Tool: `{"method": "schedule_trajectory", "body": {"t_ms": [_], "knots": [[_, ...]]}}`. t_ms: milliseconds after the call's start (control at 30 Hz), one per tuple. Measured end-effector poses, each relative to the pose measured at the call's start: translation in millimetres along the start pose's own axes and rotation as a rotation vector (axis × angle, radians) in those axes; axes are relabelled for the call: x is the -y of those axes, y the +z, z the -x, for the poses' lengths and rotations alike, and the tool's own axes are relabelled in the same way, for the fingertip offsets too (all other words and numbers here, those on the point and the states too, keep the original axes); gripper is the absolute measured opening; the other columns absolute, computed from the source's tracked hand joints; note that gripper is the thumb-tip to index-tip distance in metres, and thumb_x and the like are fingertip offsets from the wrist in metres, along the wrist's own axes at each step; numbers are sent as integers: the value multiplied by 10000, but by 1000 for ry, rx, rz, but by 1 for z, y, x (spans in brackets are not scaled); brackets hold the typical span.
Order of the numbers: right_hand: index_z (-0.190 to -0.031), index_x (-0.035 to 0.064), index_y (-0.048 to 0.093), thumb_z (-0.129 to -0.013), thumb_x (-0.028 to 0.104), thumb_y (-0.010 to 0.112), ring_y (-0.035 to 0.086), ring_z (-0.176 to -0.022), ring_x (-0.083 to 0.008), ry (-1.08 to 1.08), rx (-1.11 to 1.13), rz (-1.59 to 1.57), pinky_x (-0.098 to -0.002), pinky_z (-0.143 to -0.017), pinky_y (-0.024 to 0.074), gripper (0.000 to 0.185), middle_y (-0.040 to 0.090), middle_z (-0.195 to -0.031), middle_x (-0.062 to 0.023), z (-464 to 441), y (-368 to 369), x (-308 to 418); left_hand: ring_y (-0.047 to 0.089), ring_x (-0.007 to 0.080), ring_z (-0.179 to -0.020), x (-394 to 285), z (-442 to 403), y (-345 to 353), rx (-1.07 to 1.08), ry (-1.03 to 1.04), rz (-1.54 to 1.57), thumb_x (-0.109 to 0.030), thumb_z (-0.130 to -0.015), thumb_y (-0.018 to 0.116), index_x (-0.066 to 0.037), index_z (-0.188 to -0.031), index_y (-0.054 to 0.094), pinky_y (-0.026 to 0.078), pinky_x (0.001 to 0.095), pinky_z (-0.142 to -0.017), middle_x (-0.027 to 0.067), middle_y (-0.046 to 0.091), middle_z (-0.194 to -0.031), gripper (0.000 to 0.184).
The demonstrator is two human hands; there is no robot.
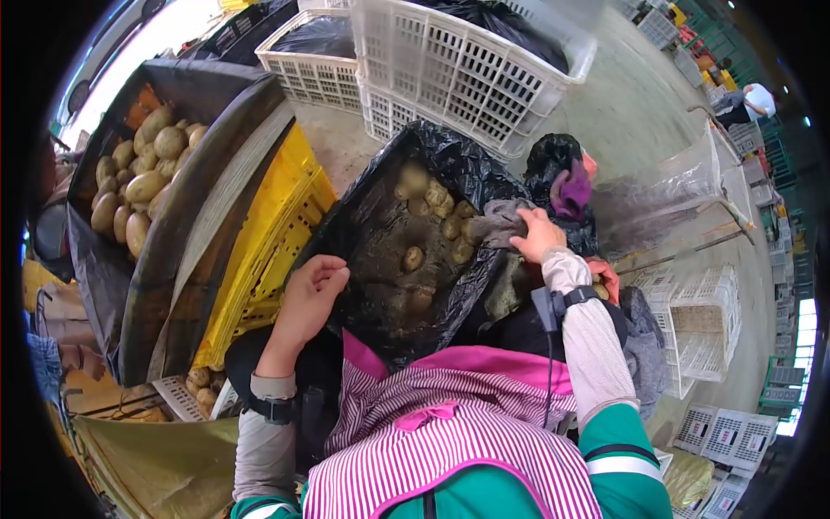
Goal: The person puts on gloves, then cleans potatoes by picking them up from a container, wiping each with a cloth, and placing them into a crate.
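The concrete floor (pixel 618 104) extends from 12 to 4 o'clock of the view's centre; stacked white crates (pixel 458 65) stand at 12. A black-lined bin (pixel 367 229) occupies the centre, with potatoes (pixel 439 199) mainly toward 1 o'clock. At 3 o'clock, the right hand (pixel 543 235) pinches a grey cloth (pixel 494 225) between its fingers. At 8 o'clock, the left hand (pixel 309 298) is beside the bin, fingers narrow; whether they hold anything cannot be told.

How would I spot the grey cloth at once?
Find the black-lined bin before the person. At its right edge is the right hand, with the grey cloth bunched in its grip. Unlike the purple cloth farther right, it is dull grey and in this hand.
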State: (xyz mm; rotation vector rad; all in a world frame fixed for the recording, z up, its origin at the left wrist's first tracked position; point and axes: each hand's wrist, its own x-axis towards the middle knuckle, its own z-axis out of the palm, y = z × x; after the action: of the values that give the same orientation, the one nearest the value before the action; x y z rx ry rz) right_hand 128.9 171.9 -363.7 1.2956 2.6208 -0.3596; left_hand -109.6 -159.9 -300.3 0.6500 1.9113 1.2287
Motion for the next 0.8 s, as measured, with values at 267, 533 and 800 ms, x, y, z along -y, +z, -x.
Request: {"method": "schedule_trajectory", "body": {"t_ms": [267, 533, 800], "knots": [[-1134, 61, 652, -709, 236, 767, 612, -1059, -344, 122, 51, 14, -414, -933, 475, 473, 654, -1113, -169, -67, -46, -139, 587, 88, -832, -6, -4, 13, 25, -66, -69, -150, -955, 580, -26, -1100, 588, 458, 220, -739, 28, 664, -978, 191], [-967, 76, 683, -757, 215, 712, 608, -1004, -371, 26, -141, 125, -451, -869, 491, 253, 653, -1051, -136, -98, 14, -165, 595, 77, -843, -27, 6, 24, -70, -156, 58, -116, -938, 615, 14, -1075, 600, 485, 222, -775, 33, 650, -938, 190], [-874, -5, 594, -890, 123, 613, 571, -645, -105, -218, -458, -626, -288, -599, 470, 130, 615, -699, -44, -46, -123, -116, 597, 74, -866, -77, 10, 53, 70, 123, 168, -117, -957, 586, -12, -1063, 596, 488, 225, -780, 35, 655, -1008, 150]]}}
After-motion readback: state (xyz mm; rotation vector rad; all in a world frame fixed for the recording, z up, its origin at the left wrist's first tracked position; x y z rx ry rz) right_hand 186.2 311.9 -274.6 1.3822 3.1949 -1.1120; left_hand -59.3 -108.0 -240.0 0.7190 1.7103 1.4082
